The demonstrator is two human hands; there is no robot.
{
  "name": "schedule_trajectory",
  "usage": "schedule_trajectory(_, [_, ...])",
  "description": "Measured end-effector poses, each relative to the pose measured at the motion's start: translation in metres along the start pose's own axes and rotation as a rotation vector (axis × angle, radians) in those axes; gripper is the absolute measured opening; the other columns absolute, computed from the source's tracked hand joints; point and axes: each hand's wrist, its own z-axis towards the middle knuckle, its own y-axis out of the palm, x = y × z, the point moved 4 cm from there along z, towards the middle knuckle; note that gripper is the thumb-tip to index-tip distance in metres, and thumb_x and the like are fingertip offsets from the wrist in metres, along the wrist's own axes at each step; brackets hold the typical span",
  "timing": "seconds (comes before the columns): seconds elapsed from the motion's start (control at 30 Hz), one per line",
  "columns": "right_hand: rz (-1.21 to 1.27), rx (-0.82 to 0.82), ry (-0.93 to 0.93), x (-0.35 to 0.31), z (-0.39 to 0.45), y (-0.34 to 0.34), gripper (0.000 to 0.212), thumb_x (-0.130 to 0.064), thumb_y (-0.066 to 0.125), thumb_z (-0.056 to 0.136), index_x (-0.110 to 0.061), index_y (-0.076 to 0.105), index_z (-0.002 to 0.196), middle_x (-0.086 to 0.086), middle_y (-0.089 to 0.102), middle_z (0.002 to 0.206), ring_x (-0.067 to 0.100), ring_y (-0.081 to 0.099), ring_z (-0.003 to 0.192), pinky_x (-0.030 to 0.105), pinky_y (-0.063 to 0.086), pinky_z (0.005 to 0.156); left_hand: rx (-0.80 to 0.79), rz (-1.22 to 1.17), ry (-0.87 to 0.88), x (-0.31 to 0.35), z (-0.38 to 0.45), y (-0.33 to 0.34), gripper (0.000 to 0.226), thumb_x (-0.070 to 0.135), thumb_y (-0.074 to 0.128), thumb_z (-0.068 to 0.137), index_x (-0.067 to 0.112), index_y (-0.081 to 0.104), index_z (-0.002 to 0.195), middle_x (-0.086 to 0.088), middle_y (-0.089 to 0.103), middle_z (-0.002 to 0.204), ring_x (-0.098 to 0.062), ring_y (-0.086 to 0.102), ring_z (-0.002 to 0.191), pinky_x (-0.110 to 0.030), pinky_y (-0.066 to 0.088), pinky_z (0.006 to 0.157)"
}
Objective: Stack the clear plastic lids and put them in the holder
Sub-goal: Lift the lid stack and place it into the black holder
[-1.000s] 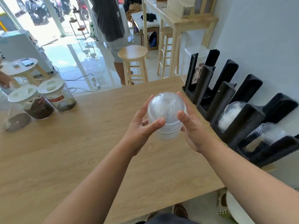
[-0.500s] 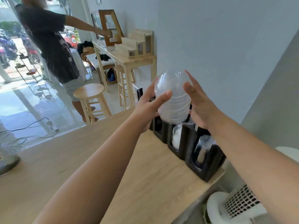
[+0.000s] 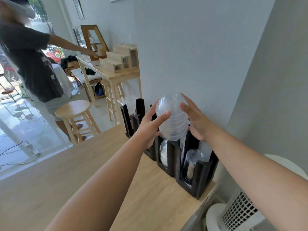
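A stack of clear domed plastic lids point(image 3: 173, 119) hangs dome-up just above the black slotted holder point(image 3: 173, 157) at the counter's right end. My left hand point(image 3: 150, 127) grips the stack from the left, thumb across its front. My right hand point(image 3: 195, 120) is against the stack's right side with the fingers spread and pointing up. The stack's lower rim sits over a holder slot that has clear lids point(image 3: 164, 152) in it. The slot to the right holds clear cups point(image 3: 191, 162).
The wooden counter point(image 3: 83, 172) runs left and toward me; its right edge meets a grey wall. A white fan or heater point(image 3: 236, 212) stands below on the right. A person in a dark shirt point(image 3: 31, 64) stands beyond the counter near a wooden stool point(image 3: 73, 110) and a wooden side table point(image 3: 120, 74).
The view swung from the counter top toward the holder and wall. Both hands carried the lid stack up and over to the holder's slots, then lowered it closer; my right fingers have spread.
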Motion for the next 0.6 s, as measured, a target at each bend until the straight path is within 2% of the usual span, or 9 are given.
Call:
schedule_trajectory(0.07, [-0.040,-0.013,0.041,-0.001,0.004,-0.006,0.075,-0.055,0.072,0.070,-0.047,0.041,0.137,-0.010,0.054,0.137,0.008,0.060,0.114,0.041,0.048,0.094,-0.021,0.021,-0.018,0.001,0.001,-0.001,0.063,0.044,0.073,0.084,0.050,0.043,0.139,0.008,0.055,0.139,-0.021,0.055,0.126,-0.052,0.054,0.090])
schedule_trajectory(0.13, [-0.092,-0.031,0.084,-0.001,0.010,-0.009,0.071,-0.057,0.069,0.068,-0.047,0.043,0.133,-0.008,0.055,0.135,0.013,0.056,0.117,0.050,0.047,0.094,-0.020,0.036,-0.057,-0.003,0.002,-0.003,0.063,0.041,0.073,0.085,0.051,0.042,0.139,0.008,0.056,0.138,-0.021,0.056,0.124,-0.054,0.054,0.088])
schedule_trajectory(0.27, [-0.045,-0.049,0.120,0.004,0.017,-0.006,0.060,-0.046,0.061,0.076,-0.037,0.043,0.133,-0.002,0.060,0.129,0.015,0.063,0.108,0.044,0.056,0.078,0.013,0.113,-0.109,-0.010,0.006,-0.005,0.068,0.046,0.077,0.078,0.050,0.044,0.138,0.008,0.058,0.133,-0.019,0.058,0.121,-0.058,0.049,0.093])
schedule_trajectory(0.3, [-0.008,-0.054,0.129,0.008,0.020,-0.007,0.062,-0.045,0.063,0.075,-0.034,0.044,0.133,0.001,0.060,0.130,0.018,0.064,0.110,0.046,0.056,0.081,0.011,0.148,-0.112,-0.010,0.006,-0.003,0.065,0.045,0.077,0.080,0.047,0.046,0.137,0.012,0.062,0.127,-0.011,0.061,0.115,-0.052,0.052,0.091])
schedule_trajectory(0.37, [0.054,-0.069,0.139,0.013,0.023,-0.010,0.068,-0.043,0.066,0.073,-0.027,0.044,0.135,0.009,0.059,0.133,0.026,0.061,0.117,0.051,0.051,0.093,-0.008,0.213,-0.105,-0.007,0.003,0.003,0.045,0.038,0.070,0.088,0.040,0.052,0.130,0.024,0.068,0.104,0.011,0.066,0.089,-0.026,0.057,0.072])
schedule_trajectory(0.4, [0.072,-0.075,0.140,0.015,0.024,-0.012,0.070,-0.042,0.067,0.073,-0.024,0.044,0.136,0.012,0.058,0.134,0.029,0.059,0.120,0.052,0.047,0.098,-0.016,0.260,-0.098,-0.005,0.001,0.005,0.036,0.036,0.066,0.091,0.039,0.053,0.125,0.026,0.068,0.097,0.017,0.065,0.079,-0.014,0.054,0.062])
schedule_trajectory(0.43, [0.074,-0.072,0.143,0.016,0.025,-0.014,0.070,-0.041,0.067,0.074,-0.021,0.044,0.137,0.014,0.057,0.135,0.031,0.057,0.122,0.053,0.045,0.102,-0.024,0.322,-0.083,-0.003,0.000,0.006,0.032,0.038,0.065,0.092,0.041,0.053,0.122,0.026,0.068,0.098,0.019,0.064,0.079,-0.008,0.050,0.060])
schedule_trajectory(0.53, [-0.022,-0.045,0.157,0.020,0.024,-0.018,0.065,-0.043,0.064,0.074,-0.019,0.049,0.133,0.014,0.057,0.134,0.030,0.056,0.124,0.051,0.042,0.106,-0.009,0.514,-0.059,0.000,-0.001,0.004,0.044,0.060,0.063,0.085,0.041,0.057,0.125,0.019,0.068,0.110,0.005,0.064,0.097,-0.017,0.051,0.081])
schedule_trajectory(0.6, [-0.130,0.026,0.155,0.026,0.023,-0.024,0.059,-0.051,0.063,0.069,-0.024,0.055,0.122,0.010,0.059,0.131,0.027,0.053,0.125,0.051,0.036,0.110,0.019,0.641,-0.085,-0.005,0.002,-0.001,0.054,0.075,0.059,0.077,0.040,0.061,0.118,0.015,0.069,0.102,-0.006,0.065,0.097,-0.030,0.053,0.089])
